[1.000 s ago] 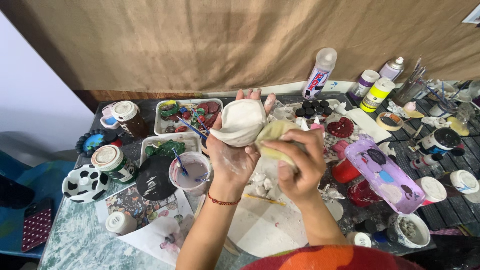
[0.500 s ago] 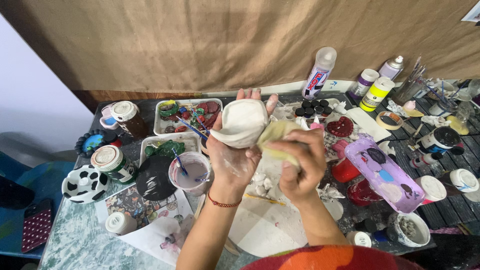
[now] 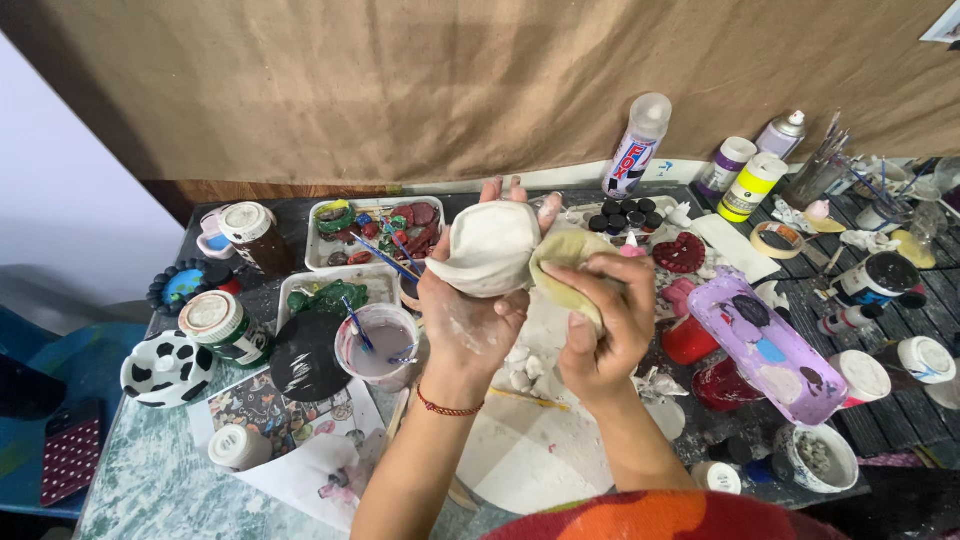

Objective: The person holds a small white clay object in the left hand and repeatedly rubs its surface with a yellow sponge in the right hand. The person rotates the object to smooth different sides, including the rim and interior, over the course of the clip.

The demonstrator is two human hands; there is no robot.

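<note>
Nearest, a round white board (image 3: 545,465) lies on the worktop (image 3: 150,480) under both forearms. Above it, the left hand (image 3: 470,320) cups a pale clay piece (image 3: 490,248), fingers wrapped behind it, holding it up over the middle of the worktop. The right hand (image 3: 605,325) is clenched around a yellowish sponge (image 3: 565,255) that presses against the clay's right side. Left of the hands stands a cup of cloudy water (image 3: 378,345) with brushes. Farther back, a white spray bottle (image 3: 637,145) stands near the brown paper backdrop (image 3: 400,80).
</note>
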